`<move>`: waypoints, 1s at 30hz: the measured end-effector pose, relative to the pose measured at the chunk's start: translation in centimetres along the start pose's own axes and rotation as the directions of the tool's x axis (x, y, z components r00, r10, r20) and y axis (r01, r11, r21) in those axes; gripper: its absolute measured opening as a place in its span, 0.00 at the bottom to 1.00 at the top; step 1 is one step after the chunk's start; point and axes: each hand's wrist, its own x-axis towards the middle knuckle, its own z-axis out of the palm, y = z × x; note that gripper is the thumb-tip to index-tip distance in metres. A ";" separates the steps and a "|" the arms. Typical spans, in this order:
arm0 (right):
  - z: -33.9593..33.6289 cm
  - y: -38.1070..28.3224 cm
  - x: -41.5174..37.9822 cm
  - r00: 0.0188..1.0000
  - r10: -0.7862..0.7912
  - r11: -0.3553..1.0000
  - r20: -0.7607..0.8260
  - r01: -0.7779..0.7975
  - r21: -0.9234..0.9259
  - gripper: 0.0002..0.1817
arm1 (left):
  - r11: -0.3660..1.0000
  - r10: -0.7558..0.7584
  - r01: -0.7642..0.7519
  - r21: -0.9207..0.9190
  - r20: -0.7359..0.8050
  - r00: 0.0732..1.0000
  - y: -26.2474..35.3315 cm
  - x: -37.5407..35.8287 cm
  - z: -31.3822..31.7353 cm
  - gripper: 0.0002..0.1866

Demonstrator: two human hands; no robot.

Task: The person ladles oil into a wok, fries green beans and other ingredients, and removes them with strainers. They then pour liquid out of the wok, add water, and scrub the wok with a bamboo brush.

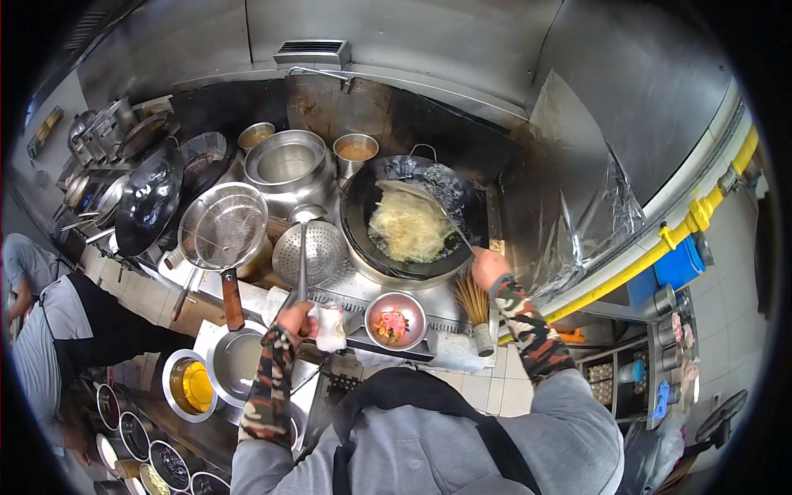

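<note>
In the head view, my right hand [491, 268] is closed around the thin handle of a metal spatula [452, 224]. Its broad end reaches over a pale yellow, foaming mass of food [408, 229] in a black wok [359, 219] on the stove. My left hand [295, 322] grips the lower end of a ladle [304, 256], whose bowl lies up beside the wok. Under the ladle's handle is a perforated skimmer [326, 256]. A white cloth [332, 328] lies against my left hand. Just right of it sits a small metal bowl with pink and dark pieces [389, 323].
A wooden-handled mesh strainer [221, 227] and a large metal pot [287, 161] stand left of the wok. A bamboo brush [472, 299] is by my right forearm. Yellow oil fills a bowl [196, 389] at lower left. Another person [66, 322] is at far left.
</note>
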 end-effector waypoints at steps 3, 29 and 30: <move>-2.3 0.8 -0.2 0.996 -0.083 0.996 0.026 0.083 -0.018 0.14 | 0.907 0.133 -0.041 0.418 -0.194 0.972 1.3 1.5 1.1 0.14; -2.8 -0.6 -4.8 0.676 0.385 0.476 0.628 -0.728 0.493 0.11 | 0.905 0.421 -0.417 -0.089 0.036 0.906 -3.4 -17.8 -0.7 0.12; -2.3 -1.0 -5.0 0.577 0.315 0.226 0.753 -0.817 0.531 0.10 | 0.906 0.423 -0.421 -0.047 0.048 0.905 -3.6 -17.7 -1.0 0.12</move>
